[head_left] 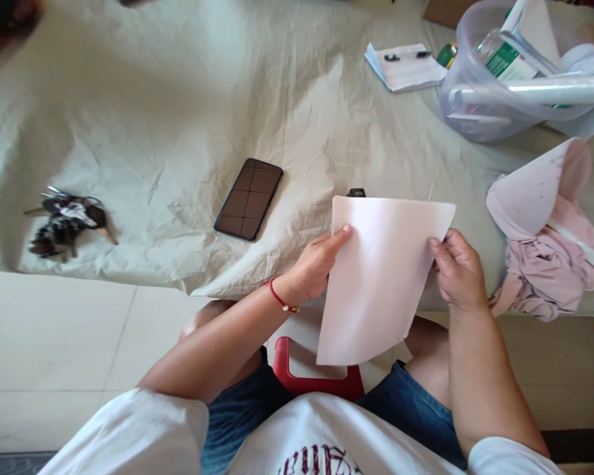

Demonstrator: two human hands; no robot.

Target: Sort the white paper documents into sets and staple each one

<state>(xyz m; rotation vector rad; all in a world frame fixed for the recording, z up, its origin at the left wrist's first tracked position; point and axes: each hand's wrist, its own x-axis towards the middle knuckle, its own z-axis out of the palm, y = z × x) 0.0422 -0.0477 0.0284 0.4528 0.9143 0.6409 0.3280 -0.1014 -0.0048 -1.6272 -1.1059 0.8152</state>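
While two hands [317, 267] [459, 272] grip paper [379, 277] by opposite edges, one phone [249, 198] lies left.

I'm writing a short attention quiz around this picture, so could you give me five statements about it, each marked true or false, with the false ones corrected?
1. The flat, rectangular black phone lies to the left of the pale pinkish-white paper in the picture. True.
2. The right hand rests on the phone. False: it grips the paper by its right side.
3. The thin red cord bracelet is on the right wrist. False: it is on the left wrist.
4. The left hand holds the paper by its left side. True.
5. The rounded, translucent plastic tub stands at the upper right of the picture. True.
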